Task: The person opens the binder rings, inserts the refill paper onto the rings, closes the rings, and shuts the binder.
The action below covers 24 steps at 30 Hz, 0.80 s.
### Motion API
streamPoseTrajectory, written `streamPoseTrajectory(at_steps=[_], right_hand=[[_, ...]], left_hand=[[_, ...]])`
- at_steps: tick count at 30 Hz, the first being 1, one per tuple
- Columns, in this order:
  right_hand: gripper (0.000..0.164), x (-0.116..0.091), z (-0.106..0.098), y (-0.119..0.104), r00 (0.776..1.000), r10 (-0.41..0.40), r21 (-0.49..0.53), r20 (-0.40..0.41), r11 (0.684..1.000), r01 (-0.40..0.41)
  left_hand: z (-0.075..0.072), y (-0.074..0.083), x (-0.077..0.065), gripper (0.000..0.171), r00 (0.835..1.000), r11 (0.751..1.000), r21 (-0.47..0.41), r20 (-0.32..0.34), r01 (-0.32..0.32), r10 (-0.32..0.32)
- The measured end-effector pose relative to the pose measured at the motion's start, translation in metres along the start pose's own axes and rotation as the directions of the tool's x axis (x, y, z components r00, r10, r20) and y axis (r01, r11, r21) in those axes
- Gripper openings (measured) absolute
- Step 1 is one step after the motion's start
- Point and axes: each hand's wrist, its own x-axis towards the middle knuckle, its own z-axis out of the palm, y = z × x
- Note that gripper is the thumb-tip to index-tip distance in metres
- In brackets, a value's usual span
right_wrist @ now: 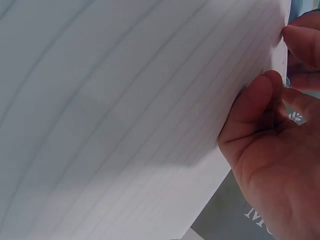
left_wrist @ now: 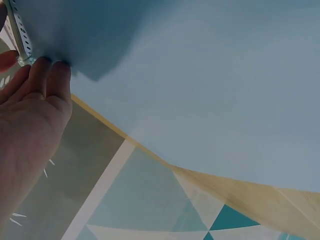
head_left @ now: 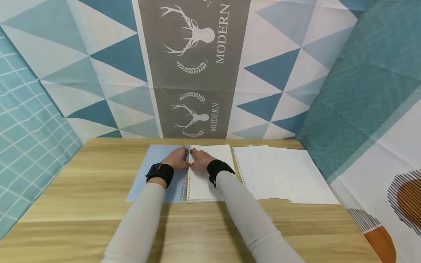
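Note:
A loose-leaf notebook lies spread on the table, its blue cover [head_left: 144, 179] on the left and a stack of lined pages [head_left: 204, 188] with punched holes on the right. Along the spine, near the far end, my left hand [head_left: 176, 159] holds the binding [left_wrist: 20, 32], fingertips on the blue side. Close against it, my right hand [head_left: 201, 160] pinches the holed edge of the lined pages with thumb and fingers. The two hands almost meet over the spine. In the right wrist view the ruled paper [right_wrist: 115, 110] fills most of the picture. The rings are mostly hidden behind the fingers.
Several loose punched sheets [head_left: 279, 175] lie overlapping to the right of the notebook. The wooden table [head_left: 79, 204] ends at a patterned cloth backdrop [head_left: 194, 80] behind, with more cloth on both sides. Each wrist carries a black strap [head_left: 160, 172].

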Motion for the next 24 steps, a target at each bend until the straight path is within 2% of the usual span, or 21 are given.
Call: streamPoseTrajectory(at_steps=[4, 14, 24], right_hand=[[0.072, 0.0008, 0.0017, 0.0003, 1.000, 0.000, -0.012, -0.003, 1.000, 0.000], [0.075, -0.0025, 0.0003, -0.0006, 1.000, -0.004, -0.009, 0.022, 1.000, 0.004], [0.071, -0.0036, -0.0035, -0.0018, 1.000, -0.021, 0.008, 0.019, 1.000, 0.021]], left_hand=[[0.0004, -0.0029, -0.0001, 0.062, 0.999, 0.999, 0.019, -0.003, -0.036, 0.036], [-0.0027, -0.0007, -0.0052, 0.061, 0.999, 0.999, 0.019, -0.006, -0.042, 0.042], [0.0005, -0.0020, -0.0036, 0.059, 1.000, 1.000, -0.017, -0.013, -0.008, 0.008]])
